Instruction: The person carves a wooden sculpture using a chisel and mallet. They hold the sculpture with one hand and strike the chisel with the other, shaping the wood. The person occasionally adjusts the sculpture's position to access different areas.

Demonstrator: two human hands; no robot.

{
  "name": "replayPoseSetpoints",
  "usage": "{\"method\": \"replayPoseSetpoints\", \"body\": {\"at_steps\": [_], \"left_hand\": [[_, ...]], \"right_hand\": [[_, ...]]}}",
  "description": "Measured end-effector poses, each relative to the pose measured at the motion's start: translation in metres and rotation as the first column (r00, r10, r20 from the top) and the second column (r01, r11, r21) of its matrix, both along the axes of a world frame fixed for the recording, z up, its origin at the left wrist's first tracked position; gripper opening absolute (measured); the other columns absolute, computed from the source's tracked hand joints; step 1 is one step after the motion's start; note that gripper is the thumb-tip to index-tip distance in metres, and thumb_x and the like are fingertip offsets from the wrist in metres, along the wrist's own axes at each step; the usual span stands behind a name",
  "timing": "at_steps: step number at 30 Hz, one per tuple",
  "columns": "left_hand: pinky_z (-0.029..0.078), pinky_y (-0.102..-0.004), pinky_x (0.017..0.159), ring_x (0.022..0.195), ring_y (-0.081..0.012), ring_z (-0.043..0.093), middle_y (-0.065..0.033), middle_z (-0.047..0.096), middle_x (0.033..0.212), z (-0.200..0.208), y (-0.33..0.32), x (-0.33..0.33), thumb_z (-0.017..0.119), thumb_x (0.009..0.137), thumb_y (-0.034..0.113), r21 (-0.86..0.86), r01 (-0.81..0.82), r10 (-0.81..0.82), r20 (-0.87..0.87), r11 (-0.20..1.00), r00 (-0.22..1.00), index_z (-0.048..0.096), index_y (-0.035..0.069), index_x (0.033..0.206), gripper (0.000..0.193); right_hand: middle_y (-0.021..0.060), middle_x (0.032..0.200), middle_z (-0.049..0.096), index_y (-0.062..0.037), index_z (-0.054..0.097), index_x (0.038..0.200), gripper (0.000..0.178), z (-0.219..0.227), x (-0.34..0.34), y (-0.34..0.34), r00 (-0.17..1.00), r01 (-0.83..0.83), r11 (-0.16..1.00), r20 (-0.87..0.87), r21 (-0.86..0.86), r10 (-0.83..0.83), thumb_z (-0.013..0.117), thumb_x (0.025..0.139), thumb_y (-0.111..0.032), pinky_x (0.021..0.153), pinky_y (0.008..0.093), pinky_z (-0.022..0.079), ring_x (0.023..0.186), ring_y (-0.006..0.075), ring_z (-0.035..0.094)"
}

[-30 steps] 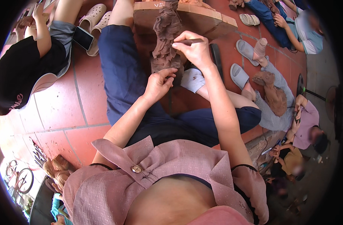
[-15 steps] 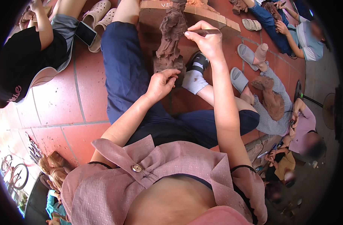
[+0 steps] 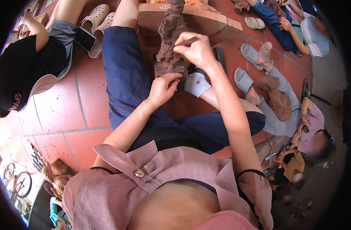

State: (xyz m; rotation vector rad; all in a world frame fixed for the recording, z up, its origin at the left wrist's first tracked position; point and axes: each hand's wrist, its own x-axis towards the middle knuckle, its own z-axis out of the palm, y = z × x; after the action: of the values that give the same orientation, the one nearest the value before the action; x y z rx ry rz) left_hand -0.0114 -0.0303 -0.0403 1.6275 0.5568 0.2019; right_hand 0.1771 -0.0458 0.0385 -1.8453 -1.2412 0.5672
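A tall reddish-brown carved figure (image 3: 170, 36) on a blocky base (image 3: 166, 69) stands between my legs. My left hand (image 3: 163, 90) rests at the near edge of the base, its fingers curled and gripping there. Higher up, my right hand (image 3: 198, 50) pinches a thin dark brown stick-like tool (image 3: 189, 41) between thumb and fingers. The right fingertips are close against the figure's right side, about midway down. The tool's working end is hidden by my fingers or lost against the figure.
Behind the figure is a low block-edged platform (image 3: 221, 28). A seated person in black (image 3: 20, 71) is at the left, a phone (image 3: 85, 39) on their lap beside beige clogs (image 3: 95, 19). To the right, grey slippers (image 3: 243, 80) and another brown carving (image 3: 279, 101) lie near seated people.
My right hand with the stick-like tool has moved down and left along the figure. The figure tilts or shifts slightly left in the picture; my left hand stays at its base.
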Motion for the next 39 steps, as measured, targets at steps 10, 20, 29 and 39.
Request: {"method": "replayPoseSetpoints", "body": {"at_steps": [10,20,29,39], "left_hand": [[0.053,-0.0237,0.062,0.065,-0.0096,0.064,-0.0075,0.067,0.090,-0.007,-0.001,-0.002,0.057,0.087,-0.001,-0.035,-0.009,0.010,0.047,0.999,0.999,0.061,0.004,0.120,0.034],[0.047,-0.0249,0.045,0.048,-0.0102,0.056,-0.0073,0.064,0.069,0.031,0.024,0.018,0.061,0.086,0.012,-0.066,0.041,-0.054,-0.200,0.997,0.978,0.030,0.000,0.145,0.067],[0.045,-0.0266,0.045,0.048,-0.0096,0.055,-0.0046,0.064,0.068,0.023,0.020,0.000,0.061,0.089,0.015,-0.304,0.308,-0.351,-0.096,0.901,0.931,0.061,0.003,0.116,0.030],[0.048,-0.0242,0.049,0.052,-0.0081,0.057,-0.0063,0.066,0.077,0.007,0.008,-0.018,0.058,0.090,0.009,-0.130,0.065,-0.084,-0.147,0.989,0.986,0.060,0.002,0.116,0.027]], "right_hand": [[0.0025,0.069,0.068,-0.0042,0.069,0.077,0.011,-0.009,0.013,-0.011,0.967,0.163,0.986,-0.202,0.023,-0.155,0.077,0.070,-0.007,0.059,0.0261,0.049,0.063,0.0085,0.062],[0.0015,0.072,0.061,-0.0027,0.062,0.091,0.013,-0.037,-0.010,-0.087,0.711,0.395,0.916,-0.608,-0.070,-0.353,0.069,0.081,-0.002,0.051,0.0204,0.044,0.054,0.0067,0.056],[0.0077,0.079,0.065,0.0004,0.060,0.093,0.010,-0.029,-0.038,-0.096,0.571,0.551,0.834,-0.722,-0.017,-0.391,0.066,0.086,-0.003,0.061,0.0264,0.056,0.066,0.0148,0.067],[0.0018,0.078,0.068,0.0011,0.068,0.084,0.006,-0.064,-0.071,-0.073,0.811,0.493,0.863,-0.419,0.112,-0.408,0.072,0.082,-0.002,0.065,0.0197,0.049,0.071,0.0044,0.060]]}}
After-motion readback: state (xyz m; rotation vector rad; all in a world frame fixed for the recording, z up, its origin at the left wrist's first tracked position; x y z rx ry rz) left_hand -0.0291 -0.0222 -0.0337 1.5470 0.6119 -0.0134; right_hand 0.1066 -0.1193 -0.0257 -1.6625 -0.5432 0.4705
